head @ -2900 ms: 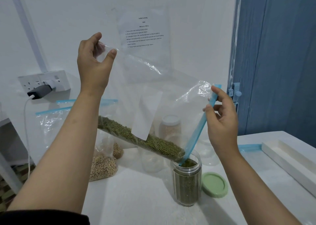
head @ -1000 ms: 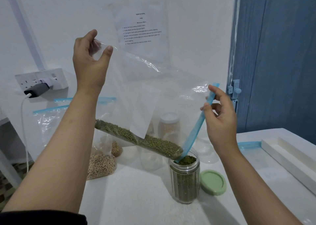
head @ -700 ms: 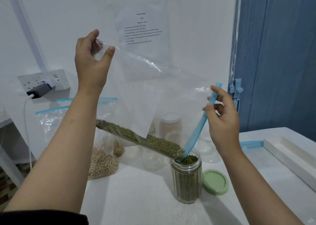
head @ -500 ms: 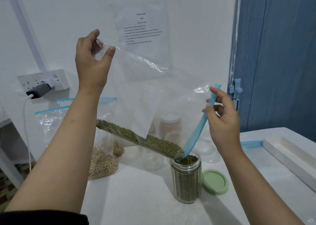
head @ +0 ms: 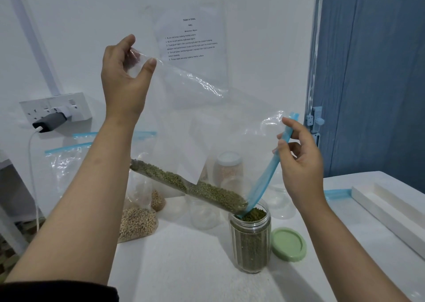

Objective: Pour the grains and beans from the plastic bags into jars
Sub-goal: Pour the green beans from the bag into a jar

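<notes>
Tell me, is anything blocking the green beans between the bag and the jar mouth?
Nothing visible. The bag's blue zip corner sits in the open jar mouth, and the green lid lies off to the side. The jar looks nearly full, though.

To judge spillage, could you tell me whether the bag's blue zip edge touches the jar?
Touching: the head view shows the blue zip edge dipping into the jar mouth.
</notes>
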Motion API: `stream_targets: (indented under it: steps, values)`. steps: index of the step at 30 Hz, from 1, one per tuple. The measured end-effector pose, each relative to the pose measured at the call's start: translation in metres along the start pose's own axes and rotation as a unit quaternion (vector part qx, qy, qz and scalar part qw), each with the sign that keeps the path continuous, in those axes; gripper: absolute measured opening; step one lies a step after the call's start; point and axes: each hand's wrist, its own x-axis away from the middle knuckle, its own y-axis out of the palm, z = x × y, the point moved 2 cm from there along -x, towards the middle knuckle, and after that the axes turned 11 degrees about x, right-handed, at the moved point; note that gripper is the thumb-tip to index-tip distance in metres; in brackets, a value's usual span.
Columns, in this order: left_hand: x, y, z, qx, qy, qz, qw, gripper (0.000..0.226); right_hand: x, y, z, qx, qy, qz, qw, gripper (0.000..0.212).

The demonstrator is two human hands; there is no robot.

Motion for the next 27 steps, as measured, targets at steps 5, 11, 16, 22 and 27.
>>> stream_targets:
  steps: [5, 11, 16, 22, 27]
  values:
    - [-0.0016, -0.0003, -0.0003, -0.003, 0.0, 0.004, 1.0, 0.051, -0.0008, 0.0005, -0.0028, 0.003, -0.007, 0.007, 1.0, 0.041]
    - [-0.0023, -0.0014, 0.0003, -0.004, 0.002, 0.005, 1.0, 0.051, -0.0003, 0.0018, -0.0038, 0.009, -0.012, 0.011, 1.0, 0.04]
    - [-0.0018, -0.0027, 0.0007, -0.005, 0.0, 0.008, 1.0, 0.051, 0.0004, 0.0024, -0.0018, 0.017, -0.013, 0.02, 1.0, 0.04]
    - [-0.0028, -0.0041, 0.0029, -0.014, 0.0, 0.008, 1.0, 0.051, -0.0006, 0.0033, -0.0042, 0.023, -0.015, 0.022, 0.999, 0.04]
    - [-0.0023, -0.0057, 0.0031, -0.009, -0.001, 0.011, 1.0, 0.051, 0.0004, 0.0028, -0.0073, 0.021, -0.02, 0.024, 0.999, 0.04]
